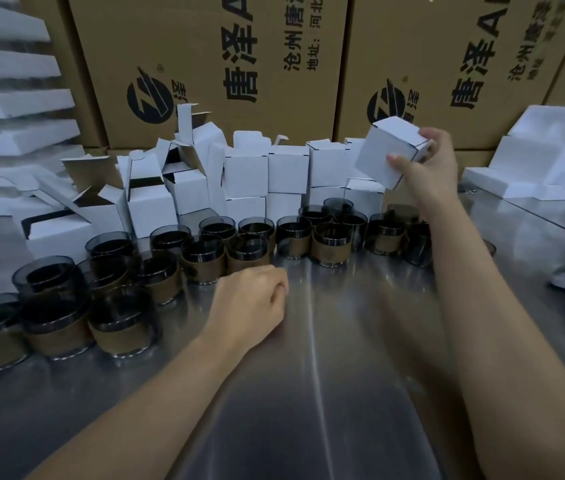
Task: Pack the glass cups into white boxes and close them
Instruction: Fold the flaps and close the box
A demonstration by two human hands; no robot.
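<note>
White box [383, 154], closed, contents hidden, in right hand [428, 166]

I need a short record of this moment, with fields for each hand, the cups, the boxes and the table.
Right hand: grips a closed white box, raised above the stacked boxes.
Left hand: fingers curled, holds nothing, rests on the table.
Cups: dark glass, brown bands, upright in rows on the table.
Stacked boxes: closed, behind the cups.
Open boxes: flaps up, at the left.
Table: shiny metal.
Behind: brown cartons.
</note>
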